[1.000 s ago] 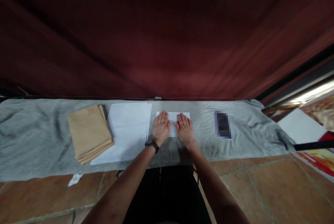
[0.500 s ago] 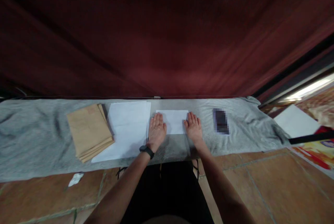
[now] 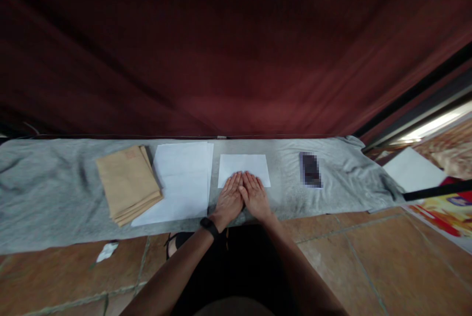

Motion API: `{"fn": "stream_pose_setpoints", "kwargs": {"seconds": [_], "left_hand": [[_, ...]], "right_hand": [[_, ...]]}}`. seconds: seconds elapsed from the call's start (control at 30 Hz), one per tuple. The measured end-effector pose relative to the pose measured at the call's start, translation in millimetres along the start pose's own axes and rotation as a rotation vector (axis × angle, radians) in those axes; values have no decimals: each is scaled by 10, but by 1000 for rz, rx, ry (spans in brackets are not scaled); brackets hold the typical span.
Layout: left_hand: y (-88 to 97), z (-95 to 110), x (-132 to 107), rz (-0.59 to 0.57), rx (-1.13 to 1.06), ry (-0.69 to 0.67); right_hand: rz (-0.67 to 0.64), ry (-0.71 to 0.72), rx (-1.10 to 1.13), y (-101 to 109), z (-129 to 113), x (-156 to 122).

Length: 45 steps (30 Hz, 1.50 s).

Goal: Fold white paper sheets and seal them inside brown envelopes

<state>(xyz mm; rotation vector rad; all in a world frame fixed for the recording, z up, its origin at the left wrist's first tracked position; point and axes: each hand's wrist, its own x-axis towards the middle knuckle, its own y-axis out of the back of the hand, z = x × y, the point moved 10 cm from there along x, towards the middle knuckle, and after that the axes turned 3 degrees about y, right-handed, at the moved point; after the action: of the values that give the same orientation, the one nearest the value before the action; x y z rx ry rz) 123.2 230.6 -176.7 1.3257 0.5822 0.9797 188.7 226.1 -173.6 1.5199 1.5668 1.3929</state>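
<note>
A small white sheet of paper point(image 3: 243, 162), possibly folded, lies flat on the grey cloth point(image 3: 285, 198) in front of me. My left hand point(image 3: 230, 198) rests palm down with its fingertips on the paper's near edge, fingers stretched out. Beside it, touching at the fingers and thumb, my right hand point(image 3: 255, 198) lies flat in the same way. Neither hand grips anything. A dark band circles my left wrist. To the left is a stack of larger white sheets point(image 3: 182, 178), partly under a pile of brown envelopes point(image 3: 127, 181).
A pixelated dark rectangular object point(image 3: 310, 170) lies on the cloth to the right. Behind the bench hangs a dark red sheet point(image 3: 236, 60). A white scrap point(image 3: 106, 252) is on the tiled floor point(image 3: 346, 247). A white panel point(image 3: 415, 171) stands at far right.
Both hands have moved inward from the paper's two sides and toward me, and they now meet at the middle of its near edge. The paper has stayed in place.
</note>
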Motion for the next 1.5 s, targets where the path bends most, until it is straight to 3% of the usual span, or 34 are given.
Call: {"fn": "stream_pose_setpoints", "kwargs": {"seconds": [0.27, 0.67, 0.77, 0.93, 1.03, 1.17, 1.5], "left_hand": [[134, -139, -120, 60, -16, 89], [142, -341, -296, 125, -18, 175], [186, -312, -304, 136, 4, 187], [264, -162, -297, 113, 32, 78], [260, -157, -294, 91, 28, 64], [240, -189, -283, 78, 8, 78], [222, -201, -274, 84, 6, 74]], "right_hand": [[14, -51, -154, 145, 335, -154], [22, -250, -220, 320, 837, -395], [52, -209, -167, 327, 668, -313], [-28, 57, -28, 97, 41, -109], [-48, 74, -26, 26, -44, -22], [-53, 52, -57, 39, 105, 130], [-12, -86, -143, 122, 792, 516]]}}
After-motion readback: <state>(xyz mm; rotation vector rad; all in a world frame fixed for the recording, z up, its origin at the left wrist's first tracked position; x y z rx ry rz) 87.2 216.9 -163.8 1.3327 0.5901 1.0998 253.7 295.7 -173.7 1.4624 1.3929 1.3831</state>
